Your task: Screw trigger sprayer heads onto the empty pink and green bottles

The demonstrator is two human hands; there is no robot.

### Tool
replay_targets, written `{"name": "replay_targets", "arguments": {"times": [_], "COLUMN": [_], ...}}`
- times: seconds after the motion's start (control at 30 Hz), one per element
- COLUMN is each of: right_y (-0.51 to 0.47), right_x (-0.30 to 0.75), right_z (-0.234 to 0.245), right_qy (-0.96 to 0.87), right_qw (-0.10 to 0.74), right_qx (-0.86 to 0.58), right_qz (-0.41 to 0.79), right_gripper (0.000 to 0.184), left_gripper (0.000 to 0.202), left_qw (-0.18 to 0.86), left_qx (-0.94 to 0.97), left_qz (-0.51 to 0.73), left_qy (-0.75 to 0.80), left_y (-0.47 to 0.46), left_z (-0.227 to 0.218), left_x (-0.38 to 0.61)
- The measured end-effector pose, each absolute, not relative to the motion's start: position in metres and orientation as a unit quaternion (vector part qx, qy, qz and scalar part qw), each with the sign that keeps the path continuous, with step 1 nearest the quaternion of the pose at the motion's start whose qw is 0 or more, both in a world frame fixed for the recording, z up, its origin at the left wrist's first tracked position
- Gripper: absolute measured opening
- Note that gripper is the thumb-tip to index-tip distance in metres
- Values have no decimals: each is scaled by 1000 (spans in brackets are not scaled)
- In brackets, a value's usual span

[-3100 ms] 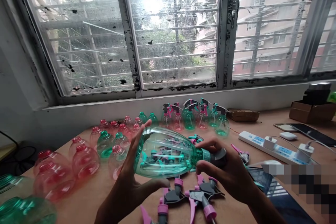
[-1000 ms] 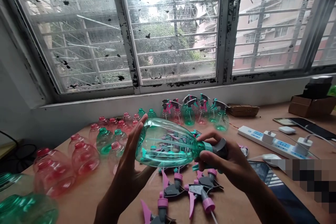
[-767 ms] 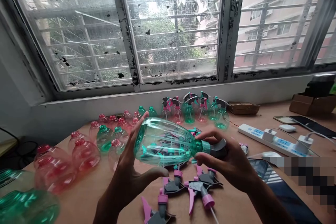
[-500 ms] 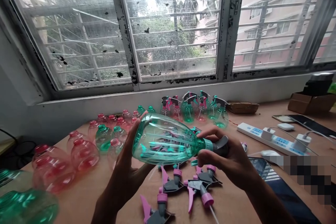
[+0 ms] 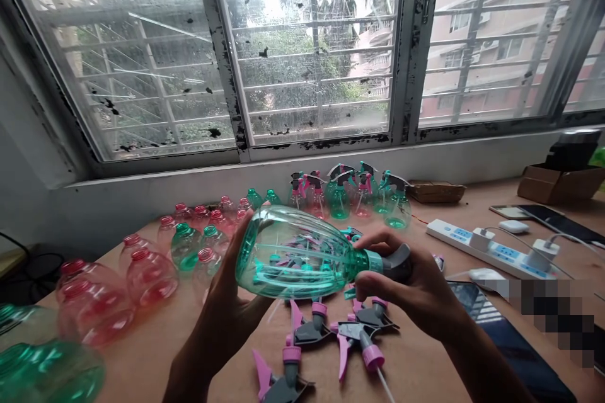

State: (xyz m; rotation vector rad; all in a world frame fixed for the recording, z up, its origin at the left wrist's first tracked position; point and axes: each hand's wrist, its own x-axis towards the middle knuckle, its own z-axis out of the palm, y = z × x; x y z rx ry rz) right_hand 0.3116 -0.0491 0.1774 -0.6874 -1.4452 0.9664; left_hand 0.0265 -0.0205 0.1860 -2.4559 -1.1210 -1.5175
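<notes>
A clear green spray bottle (image 5: 295,252) lies sideways in the air between my two hands, its base to the left. My left hand (image 5: 231,302) wraps around the base end. At the neck, my right hand (image 5: 406,289) grips the spray head with fingers and thumb around its teal collar (image 5: 375,261); the grey top (image 5: 397,262) shows between them. A white tube runs inside the bottle. Below on the table lie several loose pink and grey spray heads (image 5: 312,330), some partly hidden behind the bottle.
Red and green bottles without heads (image 5: 151,277) stand at the left. Several bottles with spray heads (image 5: 340,198) stand by the window wall. At the right are a power strip (image 5: 454,239), a tablet (image 5: 510,340), phones and a cardboard box (image 5: 560,184).
Both hands keep their hold on the spray bottle. It has turned or shifted only very slightly, and the view has moved a little.
</notes>
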Motion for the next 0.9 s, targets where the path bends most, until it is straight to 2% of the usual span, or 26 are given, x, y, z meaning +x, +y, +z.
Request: {"name": "replay_targets", "arguments": {"times": [0.13, 0.23, 0.4, 0.57, 0.67, 0.9], "right_y": [-51, -51, -49, -49, -49, -50], "right_x": [310, 310, 313, 312, 310, 313], "right_z": [178, 178, 176, 175, 177, 180], "right_qy": [-638, -639, -632, -648, -647, -607], "right_qw": [609, 608, 582, 585, 590, 599], "right_qx": [-316, -329, -310, -337, -345, -287], "right_qz": [349, 338, 407, 352, 338, 437], "right_gripper": [30, 31, 36, 35, 34, 35], "left_gripper": [115, 105, 98, 117, 105, 89], "left_qw": [12, 17, 1, -26, -19, 17], "left_qx": [-797, -805, -802, -802, -802, -804], "left_qz": [-475, -478, -475, -468, -478, -496], "left_qy": [-372, -352, -362, -372, -359, -328], "left_y": [-22, -24, -20, -21, -22, -17], "left_z": [189, 194, 187, 184, 188, 183], "left_x": [29, 31, 27, 26, 26, 22]}}
